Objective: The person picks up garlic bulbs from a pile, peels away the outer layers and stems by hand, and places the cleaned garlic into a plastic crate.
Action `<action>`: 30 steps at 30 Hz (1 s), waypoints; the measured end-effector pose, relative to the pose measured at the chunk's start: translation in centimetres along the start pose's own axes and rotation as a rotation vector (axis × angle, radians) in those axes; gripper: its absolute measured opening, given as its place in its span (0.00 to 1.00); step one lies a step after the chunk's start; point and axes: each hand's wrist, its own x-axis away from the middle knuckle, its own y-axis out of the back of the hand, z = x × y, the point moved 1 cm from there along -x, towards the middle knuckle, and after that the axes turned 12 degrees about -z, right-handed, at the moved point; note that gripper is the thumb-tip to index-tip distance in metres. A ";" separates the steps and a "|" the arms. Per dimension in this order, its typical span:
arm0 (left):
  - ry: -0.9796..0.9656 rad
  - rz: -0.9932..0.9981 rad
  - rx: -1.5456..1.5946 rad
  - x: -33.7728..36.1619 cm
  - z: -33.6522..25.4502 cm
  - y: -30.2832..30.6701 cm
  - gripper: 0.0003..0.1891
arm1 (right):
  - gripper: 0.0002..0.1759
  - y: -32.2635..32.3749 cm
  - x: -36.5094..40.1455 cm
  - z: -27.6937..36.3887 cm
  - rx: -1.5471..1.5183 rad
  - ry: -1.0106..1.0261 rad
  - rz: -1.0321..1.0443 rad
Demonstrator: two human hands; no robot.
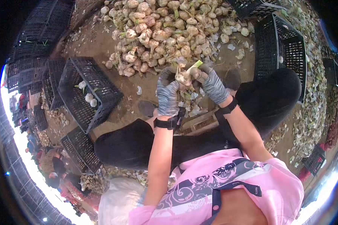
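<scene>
Both hands wear grey striped gloves and meet in front of my knees. My left hand (pixel 168 92) is closed around one side of a garlic bulb (pixel 183 77) with ragged, loose skin. My right hand (pixel 211 83) pinches the same bulb near its stem, and a cut green stem end (pixel 196 65) sticks up by the fingers. Just beyond my hands lies a large pile of garlic bulbs (pixel 165 33), many with stems and dirty skins. Bits of peeled skin (pixel 193 108) lie on the ground below my hands.
To the left, a black plastic crate (pixel 73 80) holds a few white bulbs. Another black crate (pixel 266 48) stands at my right knee. Garlic skins (pixel 311 108) litter the ground on the far right. A white sack (pixel 120 200) lies beside me, and people (pixel 50 165) sit at far left.
</scene>
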 end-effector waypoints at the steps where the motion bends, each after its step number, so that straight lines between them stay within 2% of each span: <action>1: -0.095 -0.026 -0.068 0.3 0.4 -0.1 0.16 | 0.22 -0.3 0.4 0.4 -0.075 -0.058 0.005; 3: -0.099 -0.070 -0.048 1.5 0.8 -0.5 0.17 | 0.19 -0.4 0.9 0.6 -0.139 -0.184 -0.033; 5: -0.112 -0.108 -0.024 2.3 0.3 -0.6 0.18 | 0.18 -0.3 1.0 0.5 -0.075 -0.096 -0.094; 9: -0.098 -0.015 -0.020 3.3 0.0 -1.0 0.21 | 0.18 -0.1 1.4 1.0 -0.129 -0.097 -0.073; 11: -0.312 -0.017 -0.194 3.1 0.3 -1.1 0.21 | 0.17 0.0 1.3 0.8 -0.064 -0.048 -0.090; 12: -0.256 -0.007 -0.193 3.1 0.3 -0.9 0.21 | 0.17 0.1 1.2 0.8 -0.063 -0.046 -0.089; 14: -0.226 -0.026 -0.209 2.8 0.5 -0.6 0.21 | 0.16 0.4 1.0 0.8 0.154 -0.021 -0.099; 18: -0.153 -0.039 -0.180 2.9 0.7 -0.2 0.21 | 0.15 0.2 1.2 1.4 0.168 0.030 -0.069; 20: -0.157 -0.064 -0.217 3.0 0.6 -0.4 0.20 | 0.15 0.1 1.2 1.5 0.264 0.067 -0.018; 25: -0.217 -0.150 -0.283 2.2 2.0 -0.2 0.22 | 0.13 -0.9 1.6 1.0 0.252 0.203 0.011; 26: -0.391 -0.286 -0.416 1.4 4.2 1.1 0.20 | 0.13 -1.0 1.6 0.8 0.233 0.222 0.027; 27: -0.479 -0.352 -0.483 0.6 5.4 2.3 0.18 | 0.13 -1.1 1.7 0.9 0.232 0.219 0.031; 28: -0.562 -0.426 -0.553 -0.1 6.6 3.4 0.17 | 0.14 -1.2 1.9 1.2 0.370 0.301 0.073; 29: -0.471 -0.346 -0.693 -1.2 6.9 5.0 0.19 | 0.14 -1.4 2.1 1.4 0.507 0.384 0.117; 30: -0.377 -0.263 -0.828 -2.1 6.3 5.9 0.22 | 0.16 -1.5 2.4 1.4 0.511 0.421 0.138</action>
